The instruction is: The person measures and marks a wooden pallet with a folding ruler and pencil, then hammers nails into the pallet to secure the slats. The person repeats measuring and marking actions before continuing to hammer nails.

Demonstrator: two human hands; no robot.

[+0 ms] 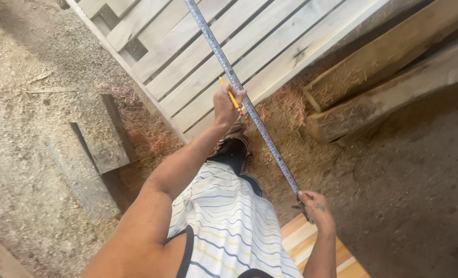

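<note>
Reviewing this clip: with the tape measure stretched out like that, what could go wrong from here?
1. The tape measure spans in mid-air from the right hand past the left hand to the planks; unsupported, it may sag or kink and skew the reading.
2. The left hand pinches both tape and yellow pencil, so either might slip.
3. Loose sawdust on the floor near the shoe could make footing slippery.

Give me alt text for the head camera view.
A person stretches a tape measure over pale wooden boards, the left hand also holding a yellow pencil, the right hand gripping the tape's near end above a sawdust-covered floor.
</note>
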